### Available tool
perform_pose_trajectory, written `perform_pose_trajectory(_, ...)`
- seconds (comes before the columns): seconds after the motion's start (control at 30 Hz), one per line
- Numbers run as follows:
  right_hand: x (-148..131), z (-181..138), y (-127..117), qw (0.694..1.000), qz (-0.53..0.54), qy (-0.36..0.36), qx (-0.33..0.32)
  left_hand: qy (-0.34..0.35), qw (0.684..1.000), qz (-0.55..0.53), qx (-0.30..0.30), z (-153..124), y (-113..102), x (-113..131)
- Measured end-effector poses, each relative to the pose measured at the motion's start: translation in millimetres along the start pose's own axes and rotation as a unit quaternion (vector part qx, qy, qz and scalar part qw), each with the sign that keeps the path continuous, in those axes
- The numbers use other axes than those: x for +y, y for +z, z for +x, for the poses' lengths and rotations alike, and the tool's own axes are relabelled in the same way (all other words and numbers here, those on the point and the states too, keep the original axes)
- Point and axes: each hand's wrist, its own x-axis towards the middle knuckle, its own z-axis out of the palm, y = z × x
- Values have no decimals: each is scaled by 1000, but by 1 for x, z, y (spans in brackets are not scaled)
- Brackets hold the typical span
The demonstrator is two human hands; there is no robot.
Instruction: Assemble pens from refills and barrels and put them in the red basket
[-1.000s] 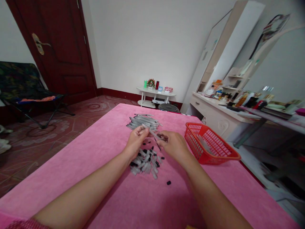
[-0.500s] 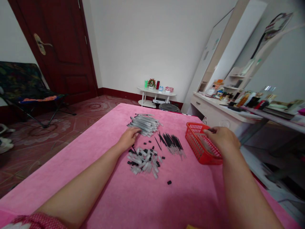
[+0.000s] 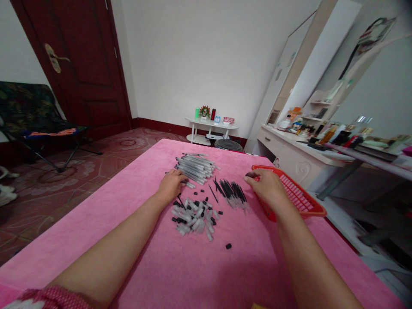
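Observation:
My left hand [image 3: 171, 185] is closed over a clear pen barrel [image 3: 190, 185] at the front left edge of a pile of clear pen barrels [image 3: 196, 166]. The barrel's dark end shows beyond my knuckles. My right hand [image 3: 268, 185] is in front of the red basket [image 3: 304, 199], fingers pinched together; what they hold, if anything, I cannot make out. Between the hands lies a bundle of black-and-clear pen refills [image 3: 231, 193], with one loose refill [image 3: 213, 194] beside it. Closer to me is a heap of clear caps and small black plugs [image 3: 196, 216].
A pink cloth [image 3: 154, 270] covers the table. One black plug [image 3: 228, 246] lies apart at the front. To the right stands a dressing table [image 3: 289, 143] with bottles. Behind are a small white stand [image 3: 210, 124] and a round dark stool [image 3: 228, 145]; a folding chair [image 3: 41, 116] is at left.
My right hand has moved left from over the basket to its near left side, and the basket looks shifted right. My left hand has drawn slightly left, with a barrel coming off the pile.

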Motion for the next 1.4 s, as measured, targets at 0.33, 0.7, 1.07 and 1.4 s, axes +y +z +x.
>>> perform_pose_trajectory(0.33, -51, -27, 53, 981, 142, -113, -62, 91, 995, -10, 37, -2, -23, 44)
perform_pose_trajectory(0.7, -54, -32, 81, 906, 340, -107, -230, 206, 978, 13, 23, -8, -27, 69)
perform_pose_trajectory(1.07, -76, -49, 57, 969, -49, -238, -38, 55, 972, -218, -74, -5, -25, 61)
perform_pose_trajectory(1.4, -74, -46, 62, 981, 59, -187, -12, 72, 975, -203, -62, -1, -37, 67)
